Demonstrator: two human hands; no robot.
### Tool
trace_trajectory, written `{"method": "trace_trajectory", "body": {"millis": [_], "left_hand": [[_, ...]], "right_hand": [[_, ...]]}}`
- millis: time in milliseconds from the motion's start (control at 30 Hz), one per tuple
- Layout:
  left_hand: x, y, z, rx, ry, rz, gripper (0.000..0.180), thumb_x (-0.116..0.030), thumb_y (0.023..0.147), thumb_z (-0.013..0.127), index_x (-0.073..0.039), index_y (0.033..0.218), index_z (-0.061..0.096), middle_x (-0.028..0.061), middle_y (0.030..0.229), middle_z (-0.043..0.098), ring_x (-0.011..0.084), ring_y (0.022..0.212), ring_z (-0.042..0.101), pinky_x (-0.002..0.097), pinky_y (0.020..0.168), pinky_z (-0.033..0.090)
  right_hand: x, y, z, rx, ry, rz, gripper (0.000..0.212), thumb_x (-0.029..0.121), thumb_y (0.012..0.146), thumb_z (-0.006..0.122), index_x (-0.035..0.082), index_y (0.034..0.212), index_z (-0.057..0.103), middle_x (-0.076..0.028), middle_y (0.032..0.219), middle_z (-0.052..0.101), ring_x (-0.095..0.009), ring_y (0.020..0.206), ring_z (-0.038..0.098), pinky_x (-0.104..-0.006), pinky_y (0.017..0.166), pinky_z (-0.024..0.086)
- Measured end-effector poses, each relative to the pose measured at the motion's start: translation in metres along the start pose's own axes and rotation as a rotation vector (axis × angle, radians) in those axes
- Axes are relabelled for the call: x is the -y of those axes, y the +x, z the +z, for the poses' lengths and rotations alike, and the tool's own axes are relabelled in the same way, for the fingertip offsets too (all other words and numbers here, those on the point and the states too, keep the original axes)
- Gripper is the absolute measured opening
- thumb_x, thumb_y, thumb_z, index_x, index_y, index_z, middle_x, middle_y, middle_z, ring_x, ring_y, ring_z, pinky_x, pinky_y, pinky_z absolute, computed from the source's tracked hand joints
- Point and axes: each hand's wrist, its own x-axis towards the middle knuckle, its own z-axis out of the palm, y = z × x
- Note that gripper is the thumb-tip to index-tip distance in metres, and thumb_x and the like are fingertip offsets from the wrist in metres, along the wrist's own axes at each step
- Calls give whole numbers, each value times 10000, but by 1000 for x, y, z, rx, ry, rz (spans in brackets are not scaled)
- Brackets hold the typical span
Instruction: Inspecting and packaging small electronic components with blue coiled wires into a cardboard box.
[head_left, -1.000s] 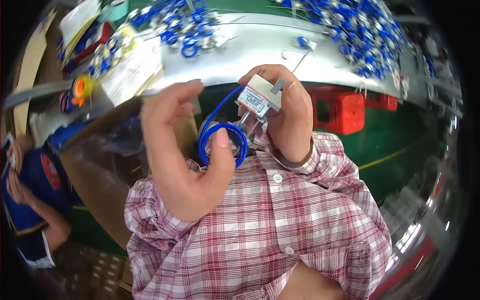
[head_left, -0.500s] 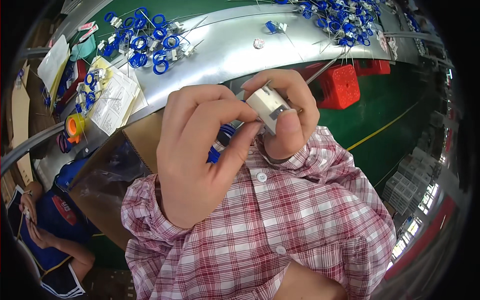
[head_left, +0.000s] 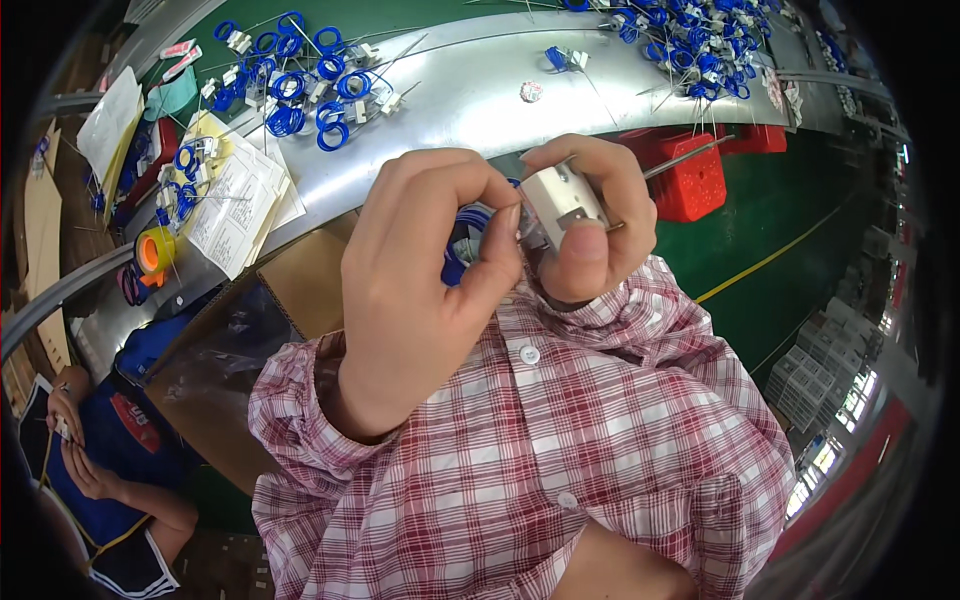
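Above my shirt front, my right hand (head_left: 625, 200) grips a small white boxy housing (head_left: 548, 196) with a grey patch and small holes, its thumb pressed on the lower face. A thin metal rod (head_left: 690, 154) sticks out beyond that hand to the right. My left hand (head_left: 410, 290) pinches thumb and forefinger together right at the housing's left edge; whatever lies between the tips is too small to make out. Behind those fingers shows a coil of blue wire (head_left: 463, 240), partly hidden, and I cannot tell whether it joins the housing.
Blue-coiled parts with white blocks (head_left: 290, 85) lie on the metal bench (head_left: 450, 110), with another pile (head_left: 690, 50) at far right. Papers (head_left: 235, 205), a tape roll (head_left: 153, 252), a cardboard box (head_left: 300, 285) and red stools (head_left: 690, 180) stand around. A co-worker (head_left: 120, 440) sits lower left.
My left fingertips have risen along the housing's edge. The housing has turned slightly in my right hand, which keeps its grip. The whole view has shifted a little.
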Motion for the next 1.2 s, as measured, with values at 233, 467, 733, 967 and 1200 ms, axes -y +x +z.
{"method": "trace_trajectory", "body": {"millis": [233,467,733,967,1200], "left_hand": [[7,6,6,55,7,119,226,-34,687,631,-15,880,516,115,838,496,300,768,486,370,662,416],[14,13,7,132,344,300,244,-98,624,640,-61,823,503,76,812,472,252,770,477,352,639,383],[18,15,9,53,347,370,213,-106,583,644,-85,734,494,21,724,469,210,675,476,331,619,360],[28,10,4,-73,16,97,125,11,649,568,-32,752,510,58,705,502,216,618,485,294,576,374],[42,22,20,-107,-129,27,88,-53,768,584,-12,800,513,92,733,513,228,640,492,300,584,393]], "right_hand": [[-3,2,-3,36,-79,38,366,333,790,599,-2,933,564,-82,656,597,-158,520,600,-245,472,468],[4,4,-4,81,-170,82,429,394,831,519,-15,954,562,-74,694,598,-138,551,571,-237,501,448],[7,3,-5,119,-168,160,553,502,873,441,-29,971,560,-76,744,595,-111,616,550,-224,543,426],[-1,0,-6,-26,-51,168,447,390,845,467,-41,931,550,-101,724,591,-144,571,567,-238,519,453],[-18,-5,-39,-390,-189,393,510,426,893,335,-43,909,535,-135,756,580,-139,579,570,-194,431,406]]}}
